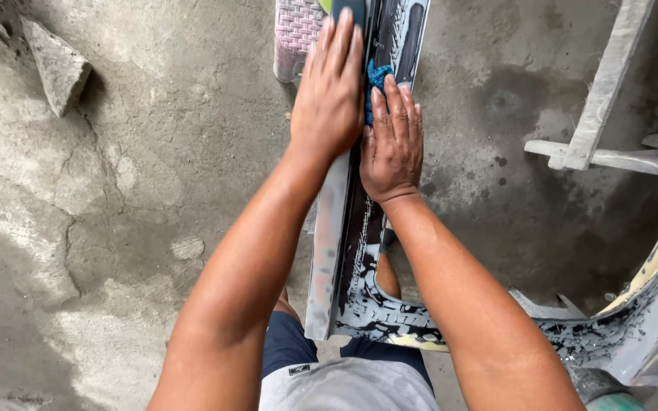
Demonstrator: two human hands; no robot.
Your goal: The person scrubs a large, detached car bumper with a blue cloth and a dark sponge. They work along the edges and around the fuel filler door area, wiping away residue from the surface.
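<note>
Nearest us we see our grey shirt and dark blue shorts, with a curved grey panel, streaked black and yellow, bending off to our right. A long narrow panel, grey with wet black smears, runs from our lap away across the concrete floor. Our right hand lies flat on its channel, fingers together, pressing a blue cloth that shows just past the fingertips. Just beside it, our left hand rests palm down on the panel's left edge, fingers straight and close together. Farther off stand a pink woven basket, a stone chunk and a pale wooden frame.
</note>
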